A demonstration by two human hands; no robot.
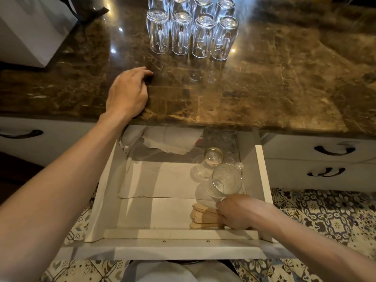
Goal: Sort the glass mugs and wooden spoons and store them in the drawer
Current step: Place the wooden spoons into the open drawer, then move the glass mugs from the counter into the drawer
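Clear glass mugs [191, 27] stand on a glossy brown marble counter [264, 82]; pale matt wooden spoons [203, 217] lie on the drawer's paper lining [162, 180].

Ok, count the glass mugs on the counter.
8, all upside down on the counter in two rows of four: front row, back row. More may sit beyond the top edge.

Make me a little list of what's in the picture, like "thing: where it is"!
mugs on counter: eight, upside down, two rows
drawer: open, paper-lined
mugs in drawer: one upside down, one held
wooden spoons: stacked at drawer's front right
right hand: in drawer, holding a mug, over the spoons
left hand: resting on countertop
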